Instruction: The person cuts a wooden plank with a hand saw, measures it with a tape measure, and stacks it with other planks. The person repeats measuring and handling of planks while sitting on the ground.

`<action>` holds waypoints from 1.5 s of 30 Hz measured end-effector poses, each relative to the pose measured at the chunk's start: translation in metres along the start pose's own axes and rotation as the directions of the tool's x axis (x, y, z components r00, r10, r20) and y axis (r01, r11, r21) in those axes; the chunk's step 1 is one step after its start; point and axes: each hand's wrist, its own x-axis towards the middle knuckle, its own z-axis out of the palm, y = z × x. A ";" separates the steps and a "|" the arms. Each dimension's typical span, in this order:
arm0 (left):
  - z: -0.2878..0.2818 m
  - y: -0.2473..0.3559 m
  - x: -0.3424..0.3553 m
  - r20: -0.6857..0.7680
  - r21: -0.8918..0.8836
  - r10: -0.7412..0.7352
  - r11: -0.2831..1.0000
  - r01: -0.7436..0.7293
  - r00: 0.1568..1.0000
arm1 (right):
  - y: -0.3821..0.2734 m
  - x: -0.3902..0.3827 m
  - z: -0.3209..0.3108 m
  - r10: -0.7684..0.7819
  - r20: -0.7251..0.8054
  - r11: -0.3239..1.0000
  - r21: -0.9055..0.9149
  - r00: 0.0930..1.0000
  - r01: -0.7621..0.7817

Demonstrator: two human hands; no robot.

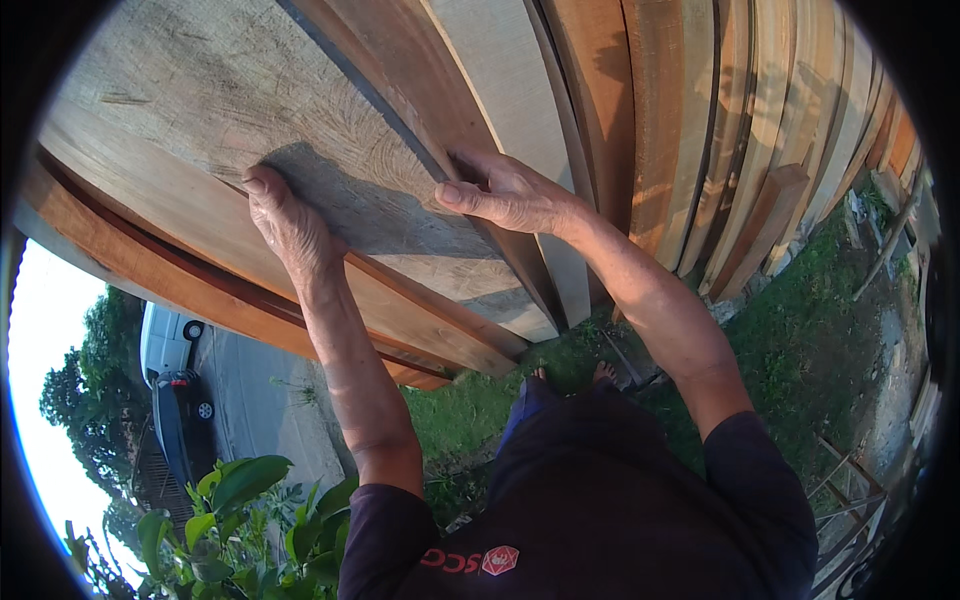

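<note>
A wide, weathered greyish wooden plank [390, 190] with rough saw marks leans upright in front of me. My left hand [292, 225] grips its left edge, the thumb lying on the front face and the fingers hidden behind. On the opposite edge, my right hand [515, 200] is closed the same way, thumb on the face and most fingers out of sight. Both hands sit at about the same height, and their shadows fall on the wood. The plank's lower end rests near the grass, just ahead of my bare feet [603, 372].
Several upright boards [655, 130] stand in a row to the right, with a short brown piece [765, 230] leaning on them. More planks [200, 290] stand at left. Grass [790, 330] lies underfoot. Leafy branches [240, 500], a road [265, 390] and parked vehicles [175, 400] are at lower left.
</note>
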 end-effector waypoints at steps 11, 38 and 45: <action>-0.076 0.065 -0.068 -0.557 -0.025 0.155 0.979 -0.202 0.816 | 0.142 -0.141 0.138 0.121 -0.293 0.943 -0.265 0.948 -0.202; -0.036 0.072 0.014 -0.163 -0.517 0.210 0.814 -0.264 0.964 | 0.086 -0.303 0.060 0.091 -0.636 0.530 -0.620 0.766 -0.578; 0.035 0.052 0.011 -0.024 -0.739 0.183 0.658 -0.141 0.983 | 0.083 -0.420 -0.113 0.150 -0.820 0.133 -0.537 0.553 -0.833</action>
